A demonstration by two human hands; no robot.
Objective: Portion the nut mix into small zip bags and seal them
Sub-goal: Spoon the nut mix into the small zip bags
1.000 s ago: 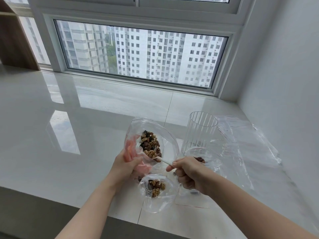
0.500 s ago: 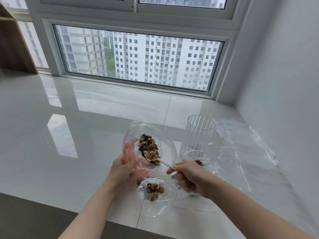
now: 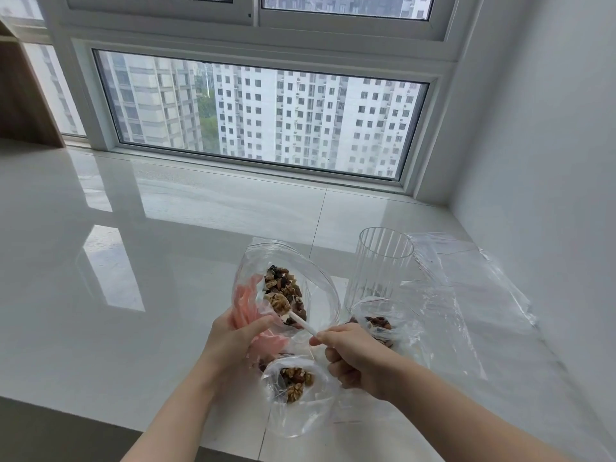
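Note:
My left hand [image 3: 235,338] grips the near edge of a large clear bag [image 3: 320,288] and holds its mouth open; the nut mix [image 3: 286,291] lies inside it. A white spoon [image 3: 300,323] is in my right hand [image 3: 353,356], its bowl inside the large bag with walnut pieces on it. Just below my hands a small zip bag [image 3: 293,408] stands open with walnuts and other nuts in it. To the right a second small bag [image 3: 383,323] with some nuts sits at the foot of the glass.
A tall ribbed clear glass [image 3: 380,261] stands right of the large bag. Flat clear plastic bags [image 3: 466,295] lie spread towards the white wall on the right. The glossy white counter [image 3: 133,261] runs to the window; its front edge is near my forearms.
The spoon's bowl has lifted out of the nut pile with walnut pieces on it. The view has tilted up slightly, and both hands stay in nearly the same place.

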